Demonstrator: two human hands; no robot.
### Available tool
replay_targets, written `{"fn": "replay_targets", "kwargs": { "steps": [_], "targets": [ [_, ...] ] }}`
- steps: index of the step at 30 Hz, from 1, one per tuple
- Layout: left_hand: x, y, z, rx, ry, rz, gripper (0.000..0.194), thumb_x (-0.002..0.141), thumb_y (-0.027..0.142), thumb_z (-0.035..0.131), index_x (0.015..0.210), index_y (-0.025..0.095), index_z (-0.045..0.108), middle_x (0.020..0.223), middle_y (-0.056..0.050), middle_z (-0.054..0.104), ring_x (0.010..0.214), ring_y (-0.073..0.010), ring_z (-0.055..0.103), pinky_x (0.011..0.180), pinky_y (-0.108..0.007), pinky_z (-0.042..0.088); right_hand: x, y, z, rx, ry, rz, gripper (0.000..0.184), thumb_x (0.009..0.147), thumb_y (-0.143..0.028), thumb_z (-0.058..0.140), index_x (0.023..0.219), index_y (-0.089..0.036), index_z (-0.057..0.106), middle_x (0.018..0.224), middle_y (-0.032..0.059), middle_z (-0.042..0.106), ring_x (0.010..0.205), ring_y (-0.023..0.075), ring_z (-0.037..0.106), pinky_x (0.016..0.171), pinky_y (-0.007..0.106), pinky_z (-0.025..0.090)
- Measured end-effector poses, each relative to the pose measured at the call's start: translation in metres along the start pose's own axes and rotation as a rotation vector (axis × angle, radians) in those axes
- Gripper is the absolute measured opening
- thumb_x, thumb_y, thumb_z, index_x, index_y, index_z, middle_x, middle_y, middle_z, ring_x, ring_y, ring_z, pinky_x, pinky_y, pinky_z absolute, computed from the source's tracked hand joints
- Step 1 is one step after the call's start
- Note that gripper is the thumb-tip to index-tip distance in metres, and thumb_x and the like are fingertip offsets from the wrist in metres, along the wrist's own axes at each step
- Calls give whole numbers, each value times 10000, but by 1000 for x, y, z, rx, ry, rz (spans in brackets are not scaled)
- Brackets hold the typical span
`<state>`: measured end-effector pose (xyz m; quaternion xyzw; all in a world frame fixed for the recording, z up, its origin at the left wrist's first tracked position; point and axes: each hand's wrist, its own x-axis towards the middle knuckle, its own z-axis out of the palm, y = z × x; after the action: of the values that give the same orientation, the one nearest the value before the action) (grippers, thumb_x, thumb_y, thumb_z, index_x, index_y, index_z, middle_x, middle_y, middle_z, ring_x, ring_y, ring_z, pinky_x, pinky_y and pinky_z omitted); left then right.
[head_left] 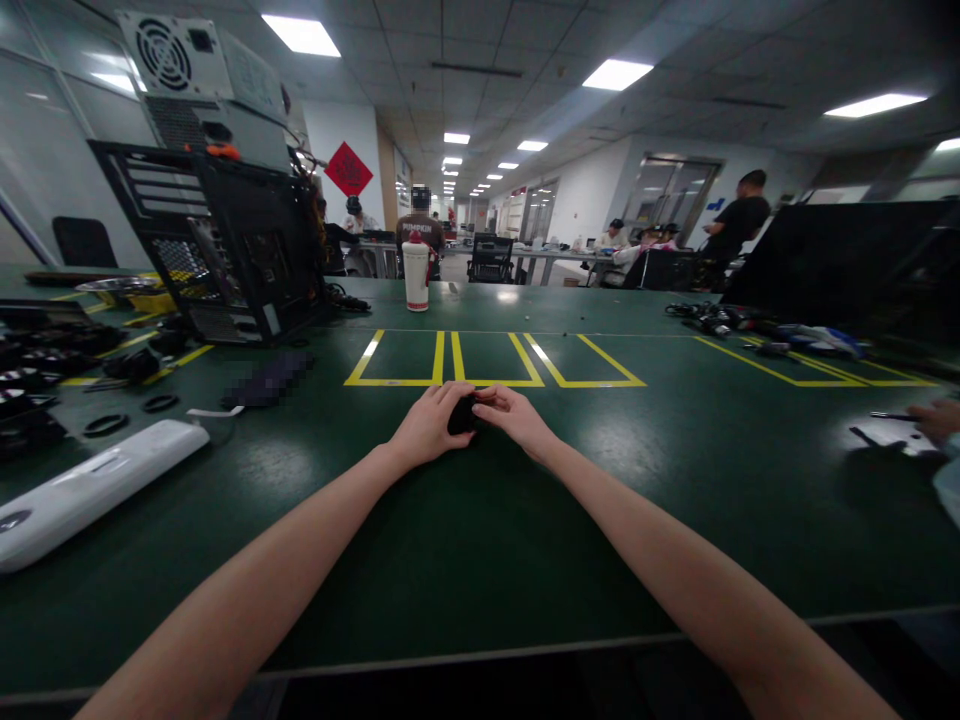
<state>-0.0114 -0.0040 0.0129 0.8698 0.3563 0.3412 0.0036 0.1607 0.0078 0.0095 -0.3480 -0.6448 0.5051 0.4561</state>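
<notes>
Both my arms reach forward over the dark green table (480, 520). My left hand (427, 425) and my right hand (514, 415) meet at the middle, fingers curled around a small black object (461, 413) held between them just above the tabletop. The object is mostly hidden by my fingers, so I cannot make out what it is. Yellow taped rectangles (487, 360) lie just beyond my hands.
An open black computer case (225, 245) with a power supply (202, 75) on top stands at the back left. A white flat device (90, 490) and black rings (105, 425) lie at left. A white cup (416, 275) stands behind. Cables (750, 325) and another person's hand (934, 420) are at right.
</notes>
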Motion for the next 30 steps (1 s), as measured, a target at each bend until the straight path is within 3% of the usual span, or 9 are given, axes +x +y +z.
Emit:
{"fn": "replay_targets", "kwargs": {
  "steps": [7, 13, 19, 27, 30],
  "targets": [
    [0, 2, -1, -14, -3, -13, 589, 647, 238, 629, 1167, 240, 355, 1160, -53, 478, 1064, -239, 455, 899, -423, 391, -1, -7, -1, -37, -14, 63, 336, 633, -234, 652, 953, -161, 575, 1004, 61, 597, 946, 178, 554, 906, 403, 386],
    [0, 1, -1, 8, -6, -5, 592, 645, 241, 631, 1168, 228, 354, 1158, -57, 479, 1058, -238, 459, 898, -411, 395, 0, -2, -5, -54, -93, -14, 351, 594, -194, 683, 916, -178, 546, 977, 36, 581, 932, 172, 558, 876, 390, 417],
    [0, 0, 0, -1, 8, 14, 575, 646, 237, 629, 1155, 219, 363, 1154, -56, 481, 1057, -227, 461, 910, -398, 387, 4, 4, -3, -88, -15, -46, 227, 661, -261, 627, 856, -171, 554, 874, 20, 592, 852, 149, 561, 846, 373, 429],
    [0, -1, 1, 16, 2, 0, 591, 642, 248, 632, 1166, 227, 359, 1151, -57, 481, 1049, -235, 466, 891, -408, 402, 1, -4, -2, -60, -38, 50, 317, 632, -202, 653, 928, -157, 549, 986, 61, 582, 913, 174, 568, 888, 407, 411],
    [0, -1, 1, 15, 5, 5, 588, 639, 244, 633, 1161, 227, 361, 1145, -57, 485, 1045, -235, 469, 887, -411, 401, 1, -4, -3, -40, -69, 25, 351, 596, -178, 681, 910, -167, 525, 985, 47, 569, 928, 175, 564, 882, 396, 418]
  ]
}}
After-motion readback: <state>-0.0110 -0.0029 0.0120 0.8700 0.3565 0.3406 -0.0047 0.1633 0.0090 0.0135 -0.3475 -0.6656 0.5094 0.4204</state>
